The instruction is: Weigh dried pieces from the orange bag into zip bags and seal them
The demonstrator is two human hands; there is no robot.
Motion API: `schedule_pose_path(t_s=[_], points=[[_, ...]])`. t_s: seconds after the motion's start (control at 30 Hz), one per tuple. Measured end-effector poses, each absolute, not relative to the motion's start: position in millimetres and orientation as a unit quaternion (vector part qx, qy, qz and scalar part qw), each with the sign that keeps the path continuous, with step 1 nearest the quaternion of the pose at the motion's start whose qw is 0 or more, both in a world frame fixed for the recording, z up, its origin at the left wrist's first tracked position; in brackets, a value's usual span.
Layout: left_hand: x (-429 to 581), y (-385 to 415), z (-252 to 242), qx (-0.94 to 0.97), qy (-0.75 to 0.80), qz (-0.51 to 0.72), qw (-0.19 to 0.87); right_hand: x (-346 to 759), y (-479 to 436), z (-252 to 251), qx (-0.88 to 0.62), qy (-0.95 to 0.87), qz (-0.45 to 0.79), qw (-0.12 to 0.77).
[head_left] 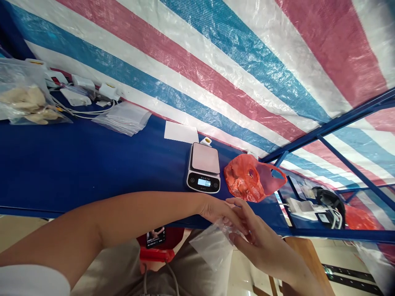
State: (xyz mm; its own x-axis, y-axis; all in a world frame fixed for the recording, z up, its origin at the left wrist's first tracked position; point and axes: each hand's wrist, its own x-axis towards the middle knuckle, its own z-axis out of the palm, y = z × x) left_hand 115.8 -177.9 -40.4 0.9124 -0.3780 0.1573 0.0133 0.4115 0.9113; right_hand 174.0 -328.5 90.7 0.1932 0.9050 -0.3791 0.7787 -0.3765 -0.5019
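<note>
My left hand (216,210) and my right hand (253,234) meet just below the edge of the blue table (77,164). Together they hold a small clear plastic bag (212,244) by its upper edge, fingers pinched on it. The bag hangs over my lap. Just beyond the hands, a small digital kitchen scale (204,166) stands on the table with its display lit and nothing on its platform. A red plastic bag (249,177) lies right of the scale.
A stack of clear zip bags (123,118) and a white sheet (181,132) lie farther back. A bag of pale items (26,102) and white chargers with cables (83,91) sit at far left. Striped tarp covers the wall. A red stool (157,246) shows below.
</note>
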Motion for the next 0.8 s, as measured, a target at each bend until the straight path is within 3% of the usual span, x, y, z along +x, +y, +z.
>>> schedule_pose_path(t_s=[0.23,0.47,0.57,0.7,0.73,0.8], points=[[113.1,-176.1,-27.9,0.517,-0.146,-0.175,0.825,174.1,-329.0,94.1,-0.777,-0.526,0.340,0.066],[112.4,-178.0,-27.6,0.508,-0.157,-0.173,0.829,168.4,-329.5,99.9,-0.767,-0.541,0.334,0.090],[112.8,-177.4,-25.8,0.470,-0.125,-0.199,0.851,198.0,-336.8,110.2,-0.775,-0.531,0.297,0.168],[109.2,-174.2,-20.1,0.422,-0.085,-0.239,0.870,280.5,-321.5,109.0,-0.834,-0.426,0.101,0.335],[108.3,-173.8,-18.9,0.420,-0.081,-0.244,0.871,299.9,-310.3,102.5,-0.841,-0.413,0.091,0.337],[107.5,-173.9,-17.4,0.421,-0.076,-0.251,0.869,326.8,-282.0,83.4,-0.864,-0.433,0.103,0.235]])
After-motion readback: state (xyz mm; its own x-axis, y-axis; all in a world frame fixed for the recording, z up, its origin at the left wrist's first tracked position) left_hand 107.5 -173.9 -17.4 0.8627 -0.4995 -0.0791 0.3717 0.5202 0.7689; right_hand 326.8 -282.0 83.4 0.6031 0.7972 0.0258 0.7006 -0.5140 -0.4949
